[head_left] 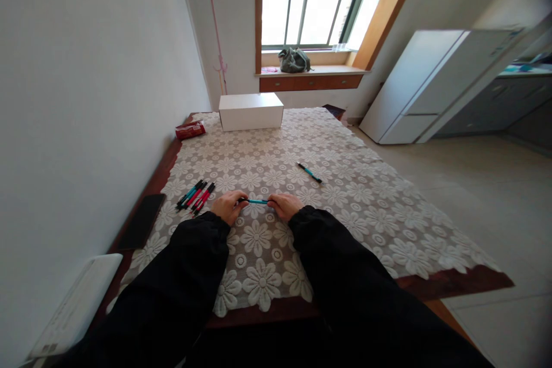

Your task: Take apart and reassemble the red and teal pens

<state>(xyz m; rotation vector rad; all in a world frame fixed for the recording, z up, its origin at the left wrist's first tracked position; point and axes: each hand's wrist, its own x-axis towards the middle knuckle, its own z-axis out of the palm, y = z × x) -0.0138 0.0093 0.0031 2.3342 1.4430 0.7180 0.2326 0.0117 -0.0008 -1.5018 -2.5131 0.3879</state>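
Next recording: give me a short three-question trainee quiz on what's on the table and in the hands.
1. True or false: the left hand and the right hand hold the two ends of one teal pen.
2. Where does the cluster of pens lie? A) left of the hands B) on the white box C) on the floor
3. What lies alone on the lace tablecloth, beyond the right hand?

Key: 1 true. 2 A. 3 a single teal pen.
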